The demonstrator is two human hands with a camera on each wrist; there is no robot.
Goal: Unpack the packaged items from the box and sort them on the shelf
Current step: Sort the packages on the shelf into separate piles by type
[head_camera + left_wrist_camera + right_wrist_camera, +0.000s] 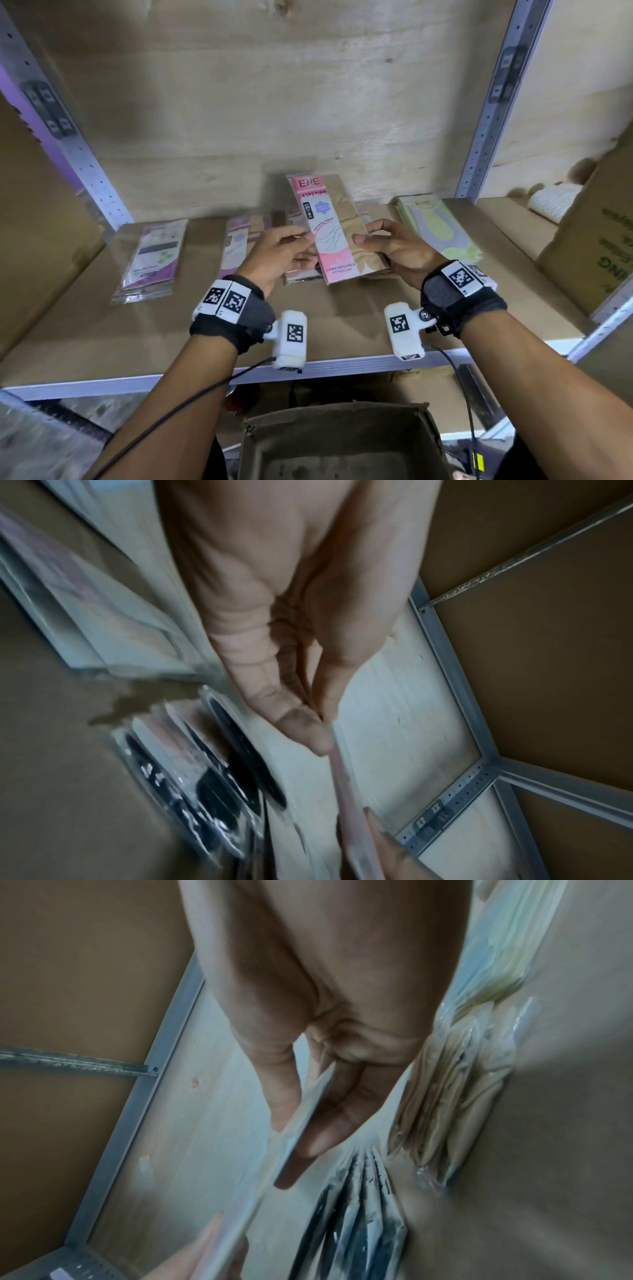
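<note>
A flat pink stocking packet (330,226) with tan contents is held tilted above the brown shelf board (102,315). My left hand (291,250) pinches its left edge, thumb on the front. My right hand (383,243) pinches its right edge. In the left wrist view the left hand (318,723) meets the packet's thin edge (346,783). In the right wrist view the right hand (301,1123) clamps the packet edge (301,1137) between thumb and fingers. Below the shelf stands the open cardboard box (342,445), its visible inside bare.
On the shelf lie a purple packet stack (154,257) at left, a pink pile (239,243) behind my left hand, and a green-yellow pile (435,226) at right. A large cardboard carton (596,246) stands far right. Metal uprights (493,102) frame the bay.
</note>
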